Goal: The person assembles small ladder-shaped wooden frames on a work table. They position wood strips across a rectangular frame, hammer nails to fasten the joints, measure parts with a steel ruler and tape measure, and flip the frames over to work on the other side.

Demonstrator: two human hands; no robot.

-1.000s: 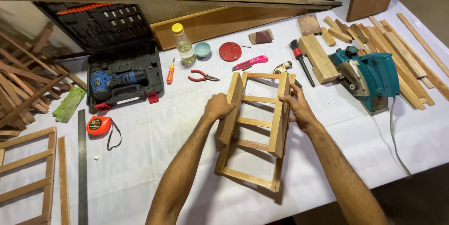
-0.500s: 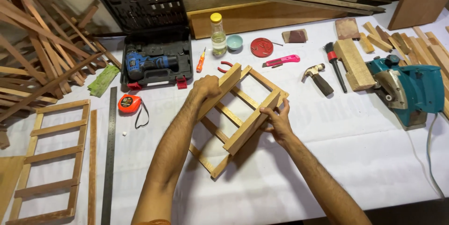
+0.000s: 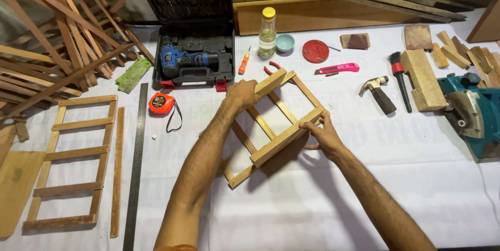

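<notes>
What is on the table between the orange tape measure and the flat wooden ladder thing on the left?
In the head view, a long metal ruler and a loose wooden strip lie between the tape measure and flat frame.

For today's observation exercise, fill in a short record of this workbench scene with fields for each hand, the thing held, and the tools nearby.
Left hand: grips the upper rail of the wooden ladder frame
Right hand: fingers pinch the frame's lower rail
Frame: tilted, raised off the white table cover
Behind it: cordless drill in open case, glass bottle, hammer
Left side: second ladder frame, steel ruler, tape measure

White-covered table [image 3: 396, 188] with scattered woodworking tools.
</notes>
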